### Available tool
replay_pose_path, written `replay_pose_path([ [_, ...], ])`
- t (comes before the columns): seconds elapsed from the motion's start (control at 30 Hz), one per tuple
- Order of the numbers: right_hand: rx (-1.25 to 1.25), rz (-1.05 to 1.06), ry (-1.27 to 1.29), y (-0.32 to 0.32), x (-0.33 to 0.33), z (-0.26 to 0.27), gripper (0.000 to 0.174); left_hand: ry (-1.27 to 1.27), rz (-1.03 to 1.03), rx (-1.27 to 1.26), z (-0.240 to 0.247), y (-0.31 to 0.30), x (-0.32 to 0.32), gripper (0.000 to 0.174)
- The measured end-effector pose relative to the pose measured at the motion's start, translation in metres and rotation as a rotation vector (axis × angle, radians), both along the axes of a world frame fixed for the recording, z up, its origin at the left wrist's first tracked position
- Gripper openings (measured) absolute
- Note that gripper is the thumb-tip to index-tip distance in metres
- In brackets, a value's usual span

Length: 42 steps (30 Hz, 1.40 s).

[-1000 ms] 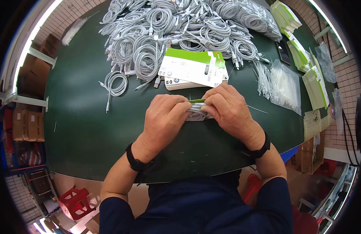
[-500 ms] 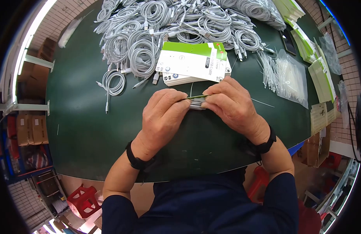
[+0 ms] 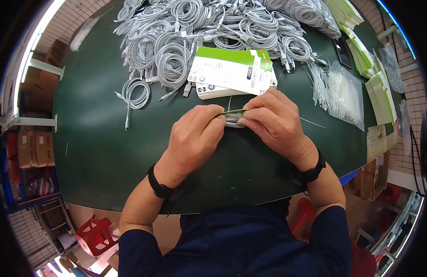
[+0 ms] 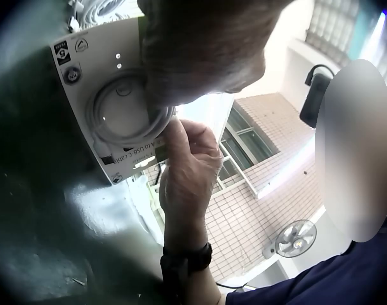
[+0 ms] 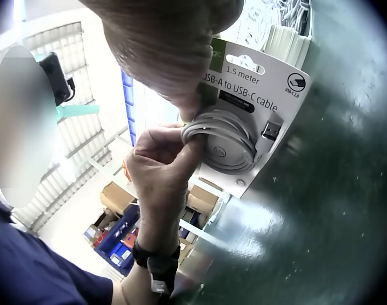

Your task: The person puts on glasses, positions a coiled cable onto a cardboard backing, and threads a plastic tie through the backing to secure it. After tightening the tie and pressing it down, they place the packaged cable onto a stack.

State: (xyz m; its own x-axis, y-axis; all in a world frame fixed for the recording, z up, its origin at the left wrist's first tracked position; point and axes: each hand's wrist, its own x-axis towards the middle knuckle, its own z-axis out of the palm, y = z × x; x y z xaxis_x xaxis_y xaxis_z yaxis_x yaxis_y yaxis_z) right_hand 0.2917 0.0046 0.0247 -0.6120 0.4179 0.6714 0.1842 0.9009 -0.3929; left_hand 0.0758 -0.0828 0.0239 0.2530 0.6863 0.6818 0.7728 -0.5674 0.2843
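Both hands meet in front of the stacked cards, holding one card with a coiled grey cable lying against it. My left hand (image 3: 196, 134) pinches the left end, and my right hand (image 3: 275, 124) the right end. From the head the card shows nearly edge-on, its green edge (image 3: 235, 111) above the cable coil (image 3: 233, 121). The right wrist view shows the printed card face (image 5: 279, 79), marked USB-A to USB-C cable, with the coil (image 5: 235, 141) and its USB plug (image 5: 270, 131) against it. A thin white tie (image 3: 230, 101) sticks up behind the card.
A large heap of coiled cables (image 3: 172, 60) covers the far table. Ahead of the hands lies a card stack (image 3: 227, 69); one separate coil (image 3: 137, 94) sits left. Rightward are loose white ties (image 3: 318, 85), a bag of ties (image 3: 346, 99) and more green-white cards (image 3: 381, 97).
Both hands have moved slightly away from the body with the card and cable. The card has tipped more edge-on, less of the coil shows, and more of the white tie is visible behind it.
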Motion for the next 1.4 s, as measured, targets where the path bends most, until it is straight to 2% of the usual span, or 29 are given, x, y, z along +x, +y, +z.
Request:
replay_pose_path([
  [0.4, -0.057, 0.022, 0.008, 0.003, 0.002, 0.002, 0.024, 0.005, 0.016, -0.005, -0.001, 0.003, -0.002, 0.025],
  [0.53, -0.154, -0.129, 0.119, 0.012, 0.028, 0.025, 0.022, -0.034, 0.006, -0.044, -0.001, 0.004, -0.006, 0.024],
  [0.63, -0.440, -0.252, -0.078, 0.016, 0.061, 0.040, 0.018, -0.062, -0.001, -0.081, 0.003, 0.006, -0.010, 0.024],
  [0.73, -0.486, -0.376, -0.410, 0.019, 0.092, 0.031, 0.018, -0.097, 0.010, -0.127, 0.004, 0.006, -0.013, 0.024],
  [0.8, -0.366, -0.414, -0.509, 0.016, 0.113, 0.010, 0.019, -0.128, 0.020, -0.148, 0.005, 0.007, -0.015, 0.023],
  [0.83, -0.306, -0.431, -0.555, 0.014, 0.119, 0.005, 0.019, -0.136, 0.030, -0.167, 0.004, 0.007, -0.016, 0.023],
  [0.93, -0.471, -0.568, -0.622, 0.009, 0.129, 0.006, 0.019, -0.153, 0.049, -0.200, 0.002, 0.006, -0.018, 0.024],
  [1.03, -0.566, -0.547, -0.643, 0.007, 0.138, 0.001, 0.016, -0.147, 0.041, -0.179, 0.003, 0.008, -0.015, 0.024],
  [1.1, -0.464, -0.510, -0.677, 0.001, 0.136, 0.001, 0.013, -0.138, 0.025, -0.157, 0.004, 0.007, -0.011, 0.023],
  [1.23, -0.349, -0.399, -0.611, -0.011, 0.126, -0.005, 0.015, -0.111, -0.002, -0.176, 0.006, 0.002, -0.001, 0.025],
  [1.33, -0.424, -0.383, -0.553, -0.010, 0.120, 0.002, 0.013, -0.104, -0.046, -0.180, 0.006, -0.002, 0.005, 0.025],
  [1.4, -0.752, -0.401, -0.380, -0.007, 0.113, 0.017, 0.011, -0.089, -0.078, -0.167, 0.008, -0.004, 0.009, 0.026],
])
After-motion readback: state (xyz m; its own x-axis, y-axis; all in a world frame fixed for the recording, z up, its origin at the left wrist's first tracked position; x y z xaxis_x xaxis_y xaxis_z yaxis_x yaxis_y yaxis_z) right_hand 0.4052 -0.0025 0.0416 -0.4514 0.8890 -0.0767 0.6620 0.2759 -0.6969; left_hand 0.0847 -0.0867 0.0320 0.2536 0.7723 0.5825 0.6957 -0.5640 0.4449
